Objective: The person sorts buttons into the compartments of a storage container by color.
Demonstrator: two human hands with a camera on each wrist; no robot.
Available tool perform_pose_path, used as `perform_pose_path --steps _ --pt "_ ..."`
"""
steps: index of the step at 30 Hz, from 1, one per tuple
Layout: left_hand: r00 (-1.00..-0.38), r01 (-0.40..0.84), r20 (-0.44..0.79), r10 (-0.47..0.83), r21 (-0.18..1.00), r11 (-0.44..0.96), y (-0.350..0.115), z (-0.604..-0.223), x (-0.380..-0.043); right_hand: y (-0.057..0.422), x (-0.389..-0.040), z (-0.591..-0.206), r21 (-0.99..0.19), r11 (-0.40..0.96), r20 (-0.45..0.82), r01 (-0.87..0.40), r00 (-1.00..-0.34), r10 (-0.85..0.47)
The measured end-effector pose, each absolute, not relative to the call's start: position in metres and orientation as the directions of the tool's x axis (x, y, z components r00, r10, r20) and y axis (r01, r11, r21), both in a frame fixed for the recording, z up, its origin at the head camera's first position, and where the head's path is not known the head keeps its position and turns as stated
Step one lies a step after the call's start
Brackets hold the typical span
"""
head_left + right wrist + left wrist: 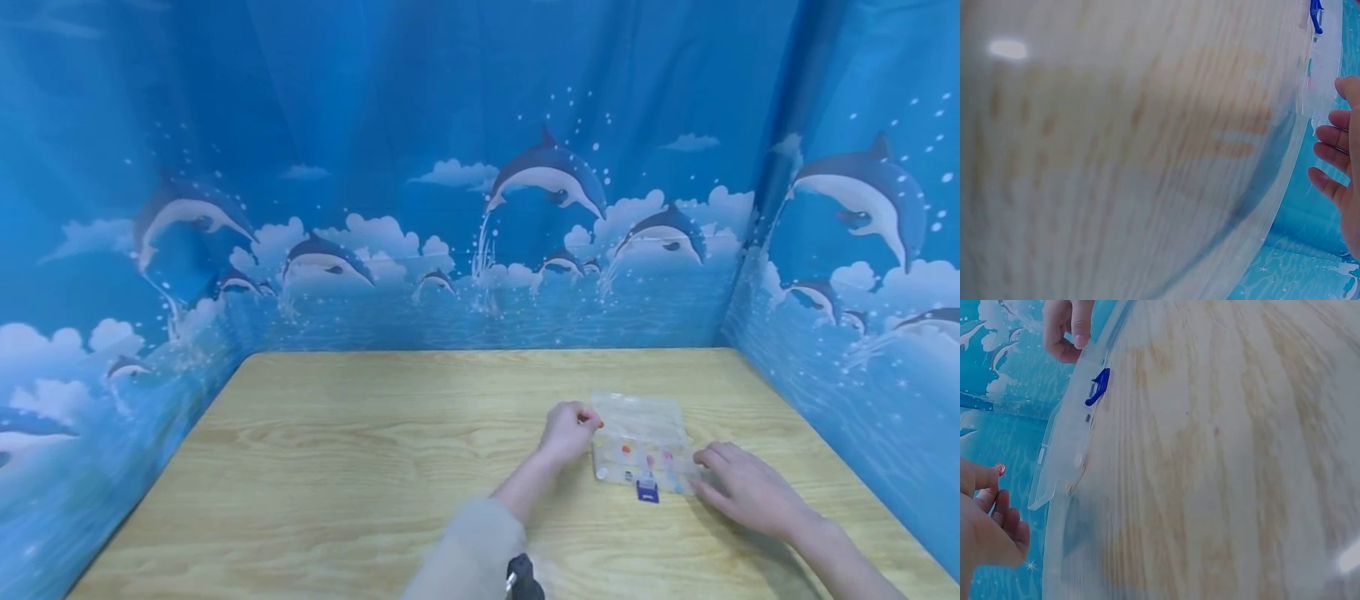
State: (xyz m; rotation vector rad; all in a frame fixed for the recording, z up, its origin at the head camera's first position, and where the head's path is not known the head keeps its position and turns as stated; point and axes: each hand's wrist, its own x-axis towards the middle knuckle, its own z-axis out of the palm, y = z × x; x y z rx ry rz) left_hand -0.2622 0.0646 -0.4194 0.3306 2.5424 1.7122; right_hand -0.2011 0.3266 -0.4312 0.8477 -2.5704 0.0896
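A clear plastic compartment box [645, 442] lies on the table with its lid [637, 415] opened back. Small colourful pieces sit in its compartments, among them an orange one [626, 449] and a pink one [667, 456]. A blue clasp [648, 491] hangs at the front edge. At the box's left side, my left hand [568, 432] pinches a small red piece [1001, 469] between thumb and forefinger; its exact kind I cannot tell. My right hand [746, 490] is by the right edge of the box, its fingers [1333, 136] relaxed and apart.
The light wooden table [337, 467] extends widely to the left of the box. Blue dolphin-print curtains [450, 167] enclose its back and sides. A dark device [523, 577] shows near the left sleeve [472, 550].
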Motion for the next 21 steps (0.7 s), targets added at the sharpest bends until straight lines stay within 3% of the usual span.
perform_pose_path --steps 5,10,21 --pt "-0.988 0.129 0.075 0.133 0.88 0.457 0.08 -0.423 -0.261 0.328 -0.202 -0.432 0.075 0.813 0.417 -0.578 -0.722 -0.552" --pt "-0.997 0.053 0.018 0.079 0.883 0.466 0.094 -0.426 -0.258 0.329 -0.202 -0.433 0.065 0.821 0.406 -0.567 -0.737 -0.541" --pt "-0.999 0.04 0.037 0.016 0.857 0.514 0.112 -0.433 -0.251 0.329 -0.202 -0.432 0.062 0.815 0.411 -0.576 -0.73 -0.546"
